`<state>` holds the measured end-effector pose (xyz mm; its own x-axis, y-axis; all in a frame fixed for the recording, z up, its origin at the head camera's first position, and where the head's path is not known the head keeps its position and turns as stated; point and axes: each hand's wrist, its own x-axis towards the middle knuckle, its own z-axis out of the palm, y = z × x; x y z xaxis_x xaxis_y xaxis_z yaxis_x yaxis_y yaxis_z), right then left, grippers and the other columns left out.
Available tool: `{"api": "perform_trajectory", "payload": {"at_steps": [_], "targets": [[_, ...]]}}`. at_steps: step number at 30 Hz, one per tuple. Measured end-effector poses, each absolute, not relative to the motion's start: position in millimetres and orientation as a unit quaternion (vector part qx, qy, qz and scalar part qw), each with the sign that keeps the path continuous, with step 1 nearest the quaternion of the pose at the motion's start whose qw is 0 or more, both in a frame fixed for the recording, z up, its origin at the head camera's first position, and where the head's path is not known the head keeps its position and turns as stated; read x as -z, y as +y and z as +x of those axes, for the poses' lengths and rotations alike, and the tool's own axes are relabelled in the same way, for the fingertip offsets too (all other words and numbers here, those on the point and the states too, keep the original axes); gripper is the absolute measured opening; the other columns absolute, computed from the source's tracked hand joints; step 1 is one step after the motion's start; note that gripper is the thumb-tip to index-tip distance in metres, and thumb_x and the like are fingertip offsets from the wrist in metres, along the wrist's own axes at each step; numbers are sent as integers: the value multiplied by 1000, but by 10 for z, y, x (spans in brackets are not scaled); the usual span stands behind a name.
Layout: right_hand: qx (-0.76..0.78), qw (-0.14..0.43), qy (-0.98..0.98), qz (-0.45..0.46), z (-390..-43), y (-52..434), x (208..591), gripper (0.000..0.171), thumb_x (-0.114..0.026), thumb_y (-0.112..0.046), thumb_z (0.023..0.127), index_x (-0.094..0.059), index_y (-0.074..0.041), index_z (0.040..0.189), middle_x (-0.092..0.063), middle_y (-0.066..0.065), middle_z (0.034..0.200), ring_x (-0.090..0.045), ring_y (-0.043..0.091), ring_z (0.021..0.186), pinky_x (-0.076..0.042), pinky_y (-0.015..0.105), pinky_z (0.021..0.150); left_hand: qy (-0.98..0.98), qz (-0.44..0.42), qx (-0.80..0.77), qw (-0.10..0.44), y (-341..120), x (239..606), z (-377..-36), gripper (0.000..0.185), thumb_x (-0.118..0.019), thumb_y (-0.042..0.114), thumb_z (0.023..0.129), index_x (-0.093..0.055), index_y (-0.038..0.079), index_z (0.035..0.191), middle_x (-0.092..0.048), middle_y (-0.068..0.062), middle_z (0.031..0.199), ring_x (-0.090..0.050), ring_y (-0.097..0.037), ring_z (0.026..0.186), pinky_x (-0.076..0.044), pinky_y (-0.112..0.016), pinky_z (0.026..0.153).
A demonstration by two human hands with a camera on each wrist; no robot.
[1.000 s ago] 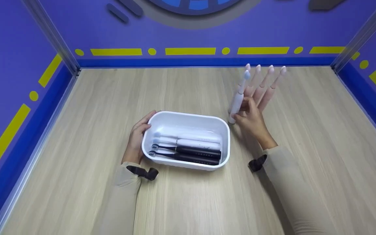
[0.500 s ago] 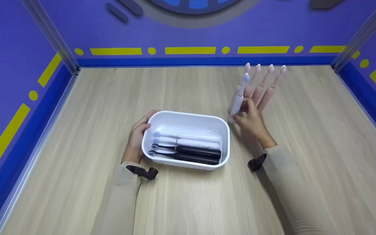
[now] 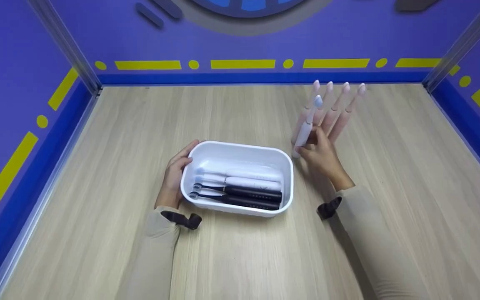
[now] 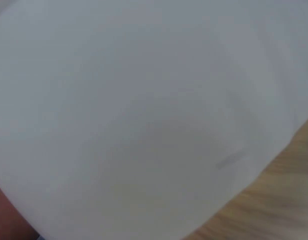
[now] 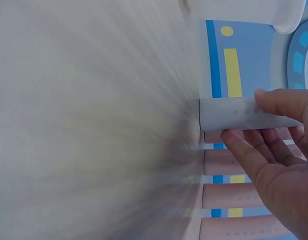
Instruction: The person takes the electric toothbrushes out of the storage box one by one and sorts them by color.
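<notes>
Right hand: the right hand (image 3: pixel 320 153) pinches the lower body of a white toothbrush (image 3: pixel 305 130) between thumb and fingers, its base on the bench (image 3: pixel 240 258), at 2 o'clock from the tray (image 3: pixel 288 175).
Left hand: the left hand (image 3: pixel 174 177) lies against the tray's 9 o'clock wall, fingers curled round the rim.
Pink toothbrushes (image 3: pixel 335 112): four upright, just behind the white one.
In tray: white and black toothbrushes (image 3: pixel 240 192) lying flat.
Handling: I judge it light, stiff, smooth plastic, tippy upright; hold low on the handle.
Writing: small marks on handles, unreadable.
</notes>
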<state>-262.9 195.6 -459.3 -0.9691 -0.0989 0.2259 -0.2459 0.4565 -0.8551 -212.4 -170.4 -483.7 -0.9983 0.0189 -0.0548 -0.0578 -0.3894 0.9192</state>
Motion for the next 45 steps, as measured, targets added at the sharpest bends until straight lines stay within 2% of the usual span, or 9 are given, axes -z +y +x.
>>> {"api": "perform_trajectory", "payload": {"at_steps": [6,16,22,31,38,45], "targets": [[-513,53,-852,87,-2610,1941,4560,47,-66,6,81,-44,9,123,-56,27,118,-54,34,113,-42,43,103,546,-18,-838,19,-1708,4849,-2127,54,-32,-1,90,-40,-2,144,-39,-13,152,-29,-17,144,-19,-31,120],[-508,42,-855,93,-2382,1825,4225,43,-61,9,83,-42,15,121,-53,33,117,-54,43,112,-43,49,102,550,-13,-835,15,-1709,4848,-2143,55,-30,-2,90,-38,-5,144,-36,-15,153,-26,-19,146,-17,-31,121],[-514,40,-852,90,-2419,1841,4275,44,-61,10,82,-42,16,122,-53,33,119,-54,41,113,-43,48,103,550,-12,-835,16,-1707,4832,-2135,55,-29,-3,89,-37,-5,144,-35,-15,153,-26,-20,146,-17,-32,121],[-524,42,-846,93,-2610,1977,4577,47,-65,5,83,-45,8,125,-56,23,121,-56,32,114,-46,41,102,550,-20,-834,19,-1701,4837,-2121,54,-31,0,91,-39,-2,144,-37,-12,153,-26,-17,146,-17,-30,121],[-535,38,-838,99,-2597,1991,4574,48,-65,6,83,-44,8,126,-56,26,121,-56,34,114,-47,46,101,541,-14,-841,19,-1704,4848,-2121,55,-31,-1,89,-39,-3,144,-38,-13,152,-29,-19,144,-19,-32,120],[-520,49,-846,103,-2583,2000,4553,50,-65,7,83,-44,7,128,-56,26,122,-57,36,114,-49,46,99,543,-16,-839,19,-1703,4850,-2132,55,-31,-1,90,-40,-2,144,-38,-11,153,-28,-17,145,-18,-31,120]]}}
